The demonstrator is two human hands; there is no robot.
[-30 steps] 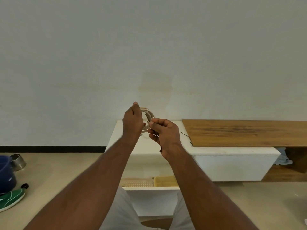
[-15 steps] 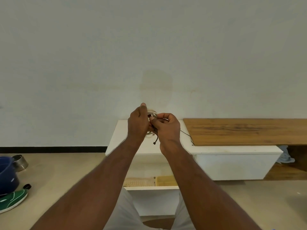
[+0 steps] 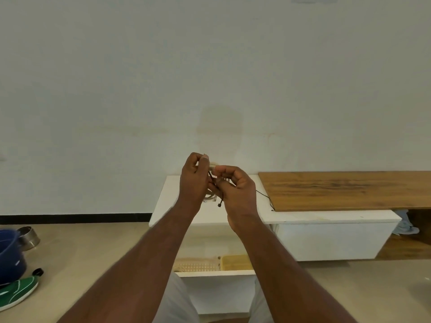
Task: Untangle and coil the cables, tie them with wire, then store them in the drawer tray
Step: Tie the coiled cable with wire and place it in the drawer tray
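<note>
My left hand (image 3: pixel 193 180) grips a small coil of white cable (image 3: pixel 210 198), raised in front of the wall above the white cabinet (image 3: pixel 303 217). Most of the coil is hidden behind the fingers. My right hand (image 3: pixel 235 190) pinches a thin black tie wire (image 3: pixel 220 201) at the coil; its knobbed end hangs down between the two wrists. Below my arms the drawer (image 3: pixel 217 273) stands pulled out, with a beige perforated tray (image 3: pixel 196 265) inside it. Another thin black wire (image 3: pixel 265 198) lies on the cabinet top by the wooden board.
A wooden board (image 3: pixel 345 190) covers the right part of the cabinet top. On the floor at the left stand a blue bucket (image 3: pixel 9 255) and a steel bowl (image 3: pixel 29 237), with a green shoe (image 3: pixel 17 292) nearby. A bluish cloth (image 3: pixel 405 226) lies right of the cabinet.
Both hands have come closer together around the coil. The black wire's free end, first hanging by my right wrist, now dangles between the hands.
</note>
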